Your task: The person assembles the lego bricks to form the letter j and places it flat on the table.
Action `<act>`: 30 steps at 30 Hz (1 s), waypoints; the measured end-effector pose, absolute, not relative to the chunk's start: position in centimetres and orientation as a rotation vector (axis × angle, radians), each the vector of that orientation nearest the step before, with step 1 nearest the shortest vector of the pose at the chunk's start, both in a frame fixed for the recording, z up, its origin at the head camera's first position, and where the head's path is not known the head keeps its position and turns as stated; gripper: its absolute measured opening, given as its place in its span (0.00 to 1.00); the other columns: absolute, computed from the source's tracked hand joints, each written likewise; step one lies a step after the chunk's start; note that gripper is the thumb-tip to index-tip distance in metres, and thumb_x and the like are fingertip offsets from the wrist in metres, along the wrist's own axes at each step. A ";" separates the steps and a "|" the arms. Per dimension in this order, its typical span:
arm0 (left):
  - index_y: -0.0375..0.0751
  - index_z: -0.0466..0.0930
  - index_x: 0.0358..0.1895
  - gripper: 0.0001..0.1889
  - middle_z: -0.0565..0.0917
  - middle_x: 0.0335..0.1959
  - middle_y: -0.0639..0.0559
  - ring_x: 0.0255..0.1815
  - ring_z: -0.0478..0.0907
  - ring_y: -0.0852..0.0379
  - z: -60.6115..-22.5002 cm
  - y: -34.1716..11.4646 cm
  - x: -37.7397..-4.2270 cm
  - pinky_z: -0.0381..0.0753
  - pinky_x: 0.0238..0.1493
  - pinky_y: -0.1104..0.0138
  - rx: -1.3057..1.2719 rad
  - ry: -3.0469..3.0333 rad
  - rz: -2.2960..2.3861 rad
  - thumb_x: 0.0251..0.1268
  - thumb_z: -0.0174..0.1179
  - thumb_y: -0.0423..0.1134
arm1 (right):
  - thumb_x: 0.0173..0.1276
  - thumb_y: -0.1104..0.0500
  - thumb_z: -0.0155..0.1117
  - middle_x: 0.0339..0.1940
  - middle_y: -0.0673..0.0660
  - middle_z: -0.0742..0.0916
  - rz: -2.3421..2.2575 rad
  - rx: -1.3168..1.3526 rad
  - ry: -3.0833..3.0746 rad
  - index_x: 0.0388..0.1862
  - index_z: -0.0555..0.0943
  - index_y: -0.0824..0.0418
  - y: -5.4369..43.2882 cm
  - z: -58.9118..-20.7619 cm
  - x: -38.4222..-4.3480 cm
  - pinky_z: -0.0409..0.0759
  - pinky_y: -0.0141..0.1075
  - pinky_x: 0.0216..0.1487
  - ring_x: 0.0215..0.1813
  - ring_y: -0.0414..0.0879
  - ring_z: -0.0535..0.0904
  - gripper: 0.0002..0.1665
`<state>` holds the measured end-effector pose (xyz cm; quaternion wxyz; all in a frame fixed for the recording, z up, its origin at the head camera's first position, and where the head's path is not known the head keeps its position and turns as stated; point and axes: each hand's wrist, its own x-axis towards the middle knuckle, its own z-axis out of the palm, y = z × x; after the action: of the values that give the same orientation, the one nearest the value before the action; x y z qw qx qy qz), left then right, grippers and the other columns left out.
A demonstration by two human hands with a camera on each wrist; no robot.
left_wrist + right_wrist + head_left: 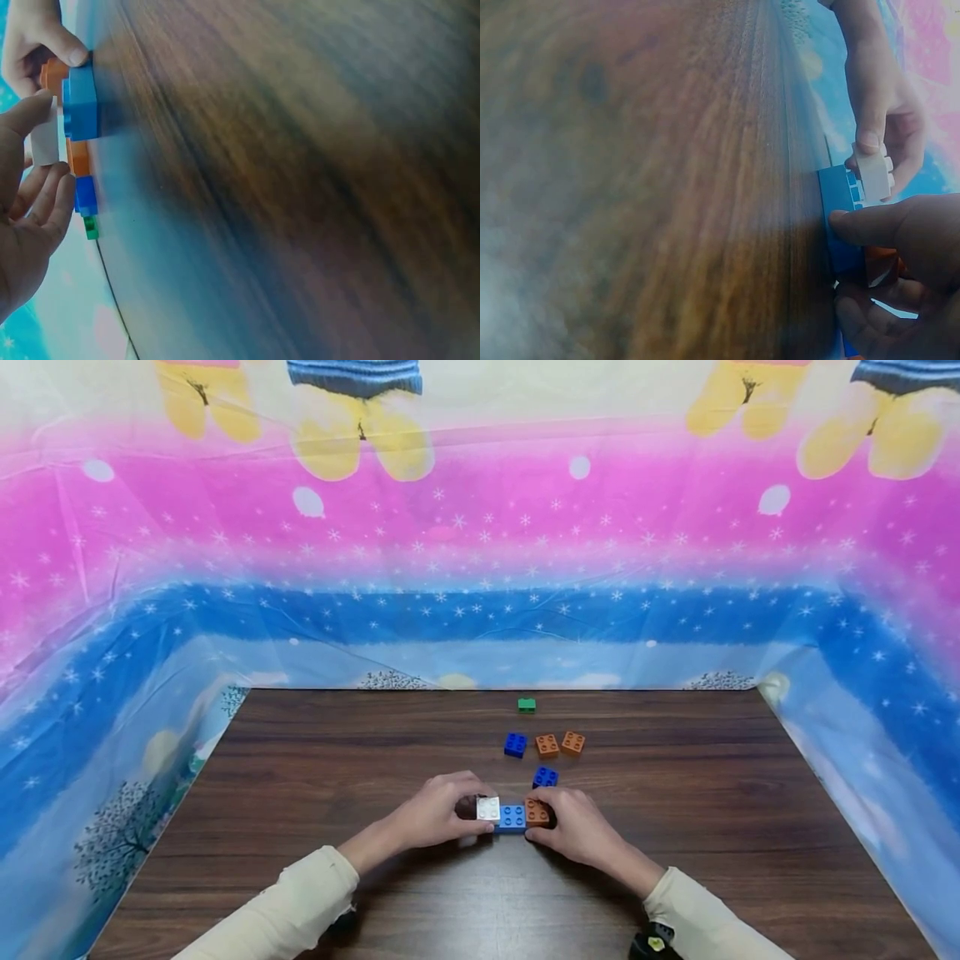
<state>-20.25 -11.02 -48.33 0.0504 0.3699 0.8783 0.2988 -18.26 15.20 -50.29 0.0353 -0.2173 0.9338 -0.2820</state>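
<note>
My left hand pinches a white brick between thumb and fingers. It holds the white brick at the left end of a long light blue brick, over the studs; a small gap shows between them in the left wrist view. An orange brick sits on the light blue brick's right end. Around that end my right hand grips the light blue brick, its thumb against the near side. The light blue brick stands on the table, studs up.
Just behind the hands lies a dark blue brick. Farther back are another dark blue brick and two orange bricks, one left and one right. A green brick stands near the far edge of the wooden table.
</note>
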 end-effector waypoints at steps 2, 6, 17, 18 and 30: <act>0.46 0.84 0.59 0.21 0.84 0.48 0.57 0.42 0.79 0.63 -48.4 -11.0 -20.2 0.78 0.41 0.70 1.117 2.670 0.912 0.66 0.71 0.50 | 0.59 0.55 0.81 0.48 0.56 0.89 -0.865 -0.665 2.869 0.56 0.85 0.59 15.2 -50.3 -18.3 0.80 0.49 0.47 0.48 0.49 0.84 0.26; 0.46 0.84 0.59 0.21 0.84 0.49 0.57 0.43 0.79 0.62 -48.5 -10.8 -20.1 0.78 0.43 0.68 1.109 2.656 0.923 0.65 0.71 0.49 | 0.59 0.55 0.81 0.47 0.55 0.89 -0.869 -0.667 2.869 0.55 0.85 0.59 15.2 -50.3 -18.3 0.79 0.48 0.46 0.47 0.48 0.83 0.26; 0.46 0.84 0.60 0.22 0.83 0.48 0.56 0.42 0.79 0.62 -48.6 -10.6 -20.2 0.78 0.41 0.70 1.119 2.672 0.908 0.65 0.71 0.48 | 0.59 0.55 0.81 0.47 0.55 0.89 -0.871 -0.685 2.870 0.55 0.85 0.59 15.2 -50.5 -18.4 0.80 0.48 0.46 0.47 0.47 0.83 0.26; 0.46 0.85 0.60 0.22 0.83 0.48 0.56 0.42 0.79 0.63 -48.6 -10.6 -20.2 0.78 0.41 0.70 1.120 2.672 0.909 0.65 0.71 0.48 | 0.59 0.55 0.81 0.47 0.55 0.89 -0.868 -0.685 2.871 0.55 0.85 0.59 15.2 -50.4 -18.4 0.80 0.48 0.46 0.47 0.48 0.83 0.26; 0.45 0.86 0.58 0.21 0.84 0.43 0.57 0.38 0.78 0.64 -48.7 -10.3 -20.0 0.77 0.38 0.71 1.112 2.723 0.900 0.63 0.73 0.47 | 0.59 0.54 0.80 0.47 0.55 0.89 -0.856 -0.691 2.875 0.55 0.85 0.59 15.3 -50.5 -18.4 0.80 0.48 0.46 0.47 0.48 0.84 0.26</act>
<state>-20.01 -10.28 -48.75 0.0329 0.3612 0.8848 0.2924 -18.37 15.26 -50.48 0.0318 -0.2243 0.9335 -0.2780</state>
